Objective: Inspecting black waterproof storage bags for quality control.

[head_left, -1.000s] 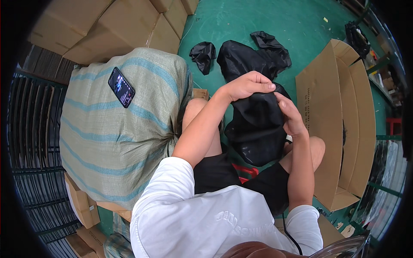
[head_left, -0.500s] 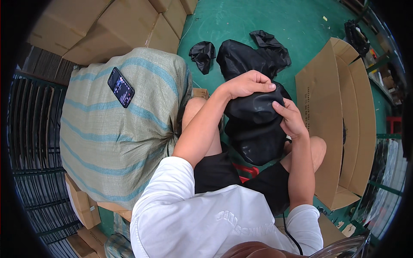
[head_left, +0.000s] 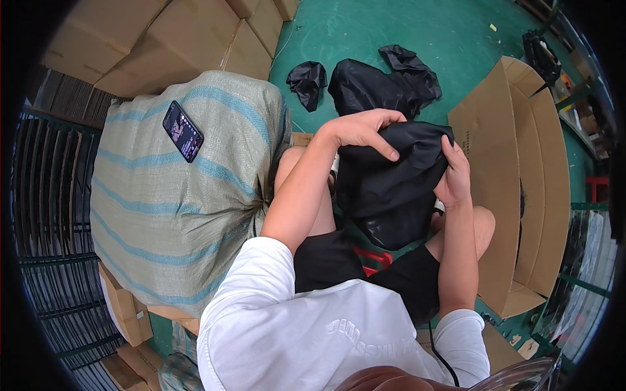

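Note:
A soft, glossy black bag [head_left: 391,179] bulges between my knees, its folds hanging over the floor. At its upper left rim my left hand [head_left: 365,130] is closed, thumb on the near face and fingers over the far edge. The upper right corner is pinched by my right hand [head_left: 454,173], thumb up on the black material. Between the two hands the top edge is spread. What lies inside the bag is hidden. Just beyond it, another black bundle [head_left: 368,88] lies on the green floor.
On my left stands a large striped woven sack [head_left: 150,228] with a phone [head_left: 183,131] on top. An open cardboard box [head_left: 486,130] is at my right. Crumpled black pieces [head_left: 306,85] lie on the floor. Stacked cartons [head_left: 189,39] rise at the far left.
My hands have moved apart, the left one opening its thumb away from its fingers and the right one shifting right. The bag's top is now spread wider and flatter.

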{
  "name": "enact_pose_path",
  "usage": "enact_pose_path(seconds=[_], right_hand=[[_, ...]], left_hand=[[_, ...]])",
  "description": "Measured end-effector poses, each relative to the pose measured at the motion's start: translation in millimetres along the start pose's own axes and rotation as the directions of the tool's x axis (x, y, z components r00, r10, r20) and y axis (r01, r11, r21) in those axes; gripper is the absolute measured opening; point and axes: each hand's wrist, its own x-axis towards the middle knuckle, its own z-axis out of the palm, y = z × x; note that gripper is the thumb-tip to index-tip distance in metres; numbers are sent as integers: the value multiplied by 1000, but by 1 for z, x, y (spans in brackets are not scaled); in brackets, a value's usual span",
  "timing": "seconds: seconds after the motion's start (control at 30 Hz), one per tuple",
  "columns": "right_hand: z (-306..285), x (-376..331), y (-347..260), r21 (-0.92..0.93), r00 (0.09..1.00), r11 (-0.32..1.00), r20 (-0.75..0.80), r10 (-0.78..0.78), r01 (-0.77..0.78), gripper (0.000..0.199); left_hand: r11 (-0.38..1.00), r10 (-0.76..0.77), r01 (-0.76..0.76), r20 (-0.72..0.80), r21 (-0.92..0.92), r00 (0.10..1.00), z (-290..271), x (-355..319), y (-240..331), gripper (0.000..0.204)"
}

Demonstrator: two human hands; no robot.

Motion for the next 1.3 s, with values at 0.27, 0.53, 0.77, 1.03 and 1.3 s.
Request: enact_pose_path(seconds=[0.27,0.53,0.77,1.03,1.3], right_hand=[[3,-1,-3,71,999,997,41,-11,8,34],[-11,1,-4,55,994,998,105,24,-30,37],[-3,0,-5,18,999,1000,35,6,-7,35],[-4,-1,-6,-9,1000,1000,11,-16,16,35],[-4,-2,-5,-55,999,998,-28,-22,21,36]], left_hand=[[976,142,-161,-136,-144,980,-13,-2,-1,39],[869,207,-208,-52,-449,977,6,-7,6,45],[800,327,-395,-224,-452,918,9,-1,8,36],[786,309,-387,-236,-482,921,7,5,4,32],[771,321,-417,-273,-481,907,5,8,0,27]])
